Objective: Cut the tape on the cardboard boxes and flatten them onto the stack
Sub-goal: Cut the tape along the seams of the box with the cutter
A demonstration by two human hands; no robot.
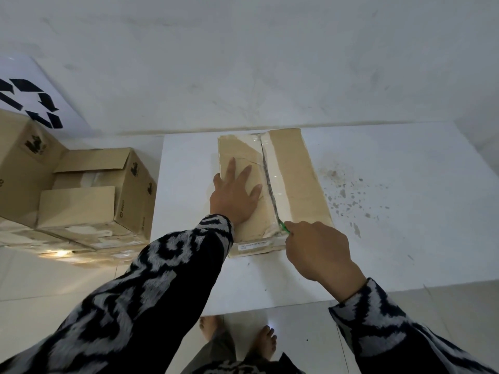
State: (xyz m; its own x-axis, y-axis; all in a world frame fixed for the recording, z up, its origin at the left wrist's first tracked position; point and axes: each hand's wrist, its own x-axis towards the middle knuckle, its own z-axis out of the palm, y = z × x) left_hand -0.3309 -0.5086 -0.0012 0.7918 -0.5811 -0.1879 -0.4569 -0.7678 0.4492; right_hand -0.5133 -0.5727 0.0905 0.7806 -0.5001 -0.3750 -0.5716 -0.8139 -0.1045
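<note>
Taped cardboard box [294, 179], lying mid-worktop [391, 238]: left hand [235, 195] pressing flat, fingers spread, beside its tape seam [270, 184]; right hand [318, 252] gripping green cutter [284, 227] at seam's near end, risking slipping toward left fingers.

left grip [235, 194] flat, right grip [318, 249] clenched

Left hand [234, 195] flat on box [299, 171], right hand [318, 249] gripping cutter [284, 228]

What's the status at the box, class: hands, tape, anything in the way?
Left hand flat on the cardboard box, steadying. Right hand grips green cutter at the near end of the tape seam. Nothing blocks the seam.
</note>
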